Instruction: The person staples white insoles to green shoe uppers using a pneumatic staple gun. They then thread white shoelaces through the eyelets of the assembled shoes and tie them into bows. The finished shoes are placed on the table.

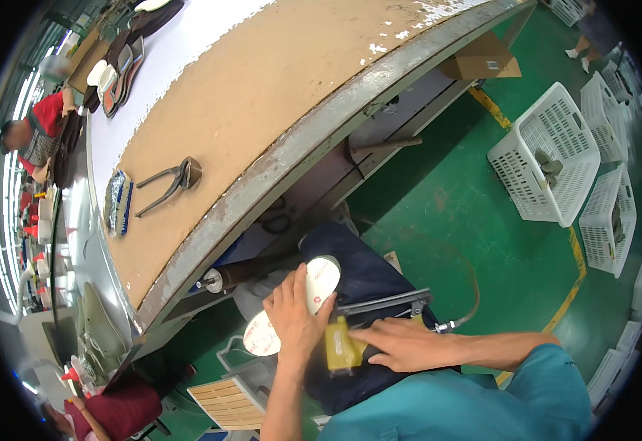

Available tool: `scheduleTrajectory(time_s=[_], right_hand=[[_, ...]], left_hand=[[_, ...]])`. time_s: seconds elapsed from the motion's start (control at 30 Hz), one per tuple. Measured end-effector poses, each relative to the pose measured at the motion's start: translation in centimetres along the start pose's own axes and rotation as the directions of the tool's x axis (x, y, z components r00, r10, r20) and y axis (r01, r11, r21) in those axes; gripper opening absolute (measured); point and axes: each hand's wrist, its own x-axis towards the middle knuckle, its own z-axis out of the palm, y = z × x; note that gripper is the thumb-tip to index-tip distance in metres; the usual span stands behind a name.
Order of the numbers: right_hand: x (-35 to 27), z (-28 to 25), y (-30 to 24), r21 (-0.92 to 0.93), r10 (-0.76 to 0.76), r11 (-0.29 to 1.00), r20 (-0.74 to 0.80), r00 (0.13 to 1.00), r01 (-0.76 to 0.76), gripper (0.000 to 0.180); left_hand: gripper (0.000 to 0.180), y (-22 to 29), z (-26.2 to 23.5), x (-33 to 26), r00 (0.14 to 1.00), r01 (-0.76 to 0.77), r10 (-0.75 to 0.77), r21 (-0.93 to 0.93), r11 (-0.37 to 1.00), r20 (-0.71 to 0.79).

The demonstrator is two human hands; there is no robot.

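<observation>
Beside worn tabletop (262, 81), green floor (438, 198)

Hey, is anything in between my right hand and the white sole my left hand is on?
Yes. The yellow tool at your right hand lies in between, and your left hand covers the middle of the white sole.
</observation>
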Motion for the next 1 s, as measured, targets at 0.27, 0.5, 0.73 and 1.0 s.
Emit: scheduleTrajectory(time_s=[0.27,0.5,0.73,1.0], right_hand=[[-2.1,-4.2,0.7,0.489,0.137,0.872,-0.229,0.964,-0.007,0.101],[1.7,-3.2,0.6,0.233,0.039,0.972,-0.269,0.962,0.026,0.103],[2.9,-3.0,-0.3,0.216,0.162,0.969,-0.17,0.972,-0.123,0.098],[4.3,-3.5,-4.3,0.082,0.143,0.986,0.053,0.988,-0.147,0.096]], left_hand=[[0.08,0.2,-0.2,0.4,1.0,-0.014,0.014,-0.024,1.0,-0.01],[0.085,-0.3,0.1,0.4,1.0,-0.009,0.008,-0.041,0.999,-0.024],[0.074,-0.6,0.0,0.0,1.0,0.006,-0.006,-0.069,0.998,-0.01],[0.063,-3.0,-0.5,-1.5,0.995,-0.08,0.061,-0.253,0.964,-0.082]])
